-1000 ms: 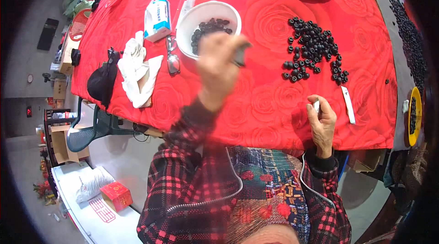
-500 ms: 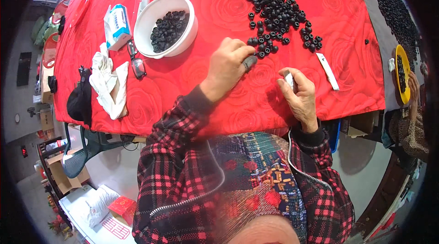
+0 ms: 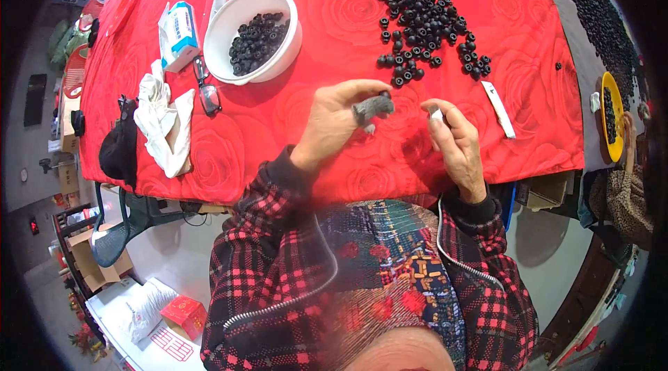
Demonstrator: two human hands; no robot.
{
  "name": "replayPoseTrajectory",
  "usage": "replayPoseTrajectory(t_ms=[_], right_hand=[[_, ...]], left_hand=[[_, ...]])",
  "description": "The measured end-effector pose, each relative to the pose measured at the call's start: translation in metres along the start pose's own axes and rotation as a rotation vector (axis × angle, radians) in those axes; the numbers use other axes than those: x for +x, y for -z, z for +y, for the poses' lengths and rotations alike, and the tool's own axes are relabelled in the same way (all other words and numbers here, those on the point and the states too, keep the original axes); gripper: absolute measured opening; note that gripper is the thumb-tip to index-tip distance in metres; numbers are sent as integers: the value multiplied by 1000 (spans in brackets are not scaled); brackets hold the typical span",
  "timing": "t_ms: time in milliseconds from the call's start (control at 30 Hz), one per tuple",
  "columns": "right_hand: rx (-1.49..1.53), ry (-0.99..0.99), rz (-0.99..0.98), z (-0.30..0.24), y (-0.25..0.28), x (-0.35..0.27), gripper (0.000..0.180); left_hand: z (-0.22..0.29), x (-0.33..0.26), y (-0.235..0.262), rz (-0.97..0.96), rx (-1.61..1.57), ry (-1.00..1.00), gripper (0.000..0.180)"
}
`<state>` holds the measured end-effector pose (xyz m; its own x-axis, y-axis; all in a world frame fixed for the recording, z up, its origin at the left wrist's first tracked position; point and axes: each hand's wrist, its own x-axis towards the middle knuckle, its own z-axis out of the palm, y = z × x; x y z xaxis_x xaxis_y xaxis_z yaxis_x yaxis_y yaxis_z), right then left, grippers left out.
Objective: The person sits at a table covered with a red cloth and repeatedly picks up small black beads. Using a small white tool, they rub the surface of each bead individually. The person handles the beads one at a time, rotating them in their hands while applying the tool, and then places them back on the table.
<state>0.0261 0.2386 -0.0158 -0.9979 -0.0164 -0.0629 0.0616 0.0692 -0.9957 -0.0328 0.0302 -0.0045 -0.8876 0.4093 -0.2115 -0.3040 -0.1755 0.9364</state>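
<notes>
Mid-batch: small black parts being handled over the red table, plenty left.

Left hand (image 3: pixel 334 124) is curled, grey-covered fingertip (image 3: pixel 371 108) pinching what may be one black piece (too small to be sure). Right hand (image 3: pixel 456 141) is closed around a small white item (image 3: pixel 436 114) at its fingertips. Loose pile of black parts (image 3: pixel 428 27) lies on the red tablecloth (image 3: pixel 334 30) just beyond both hands, looks unprocessed. White bowl (image 3: pixel 252 35) at left is roughly a third full, so I'd judge the work partway.
</notes>
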Motion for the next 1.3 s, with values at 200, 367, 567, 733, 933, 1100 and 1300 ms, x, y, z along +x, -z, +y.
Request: replayPoseTrajectory(t_ms=[200, 367, 567, 733, 933, 1100, 1300], right_hand=[[-107, 93, -148, -36, -13, 3, 21], [-191, 223, -186, -38, -19, 9, 21], [-187, 244, -215, -40, -22, 11, 20], [-233, 247, -217, -41, -24, 14, 20], [-249, 255, -203, -41, -25, 18, 20], [-270, 332, -204, -37, -25, 22, 19], [-266, 268, -227, -38, -27, 24, 18]], left_hand=[[-3, -32, -6, 12, -45, -136, 27], [0, -40, -8, -40, -115, -134, 28], [0, -42, -7, -41, -189, -91, 30], [2, -41, -6, -56, -136, -119, 29], [3, -38, -4, -61, -86, -151, 28], [5, -36, -4, -66, -141, -75, 27], [4, -35, -2, -59, -92, -62, 26]])
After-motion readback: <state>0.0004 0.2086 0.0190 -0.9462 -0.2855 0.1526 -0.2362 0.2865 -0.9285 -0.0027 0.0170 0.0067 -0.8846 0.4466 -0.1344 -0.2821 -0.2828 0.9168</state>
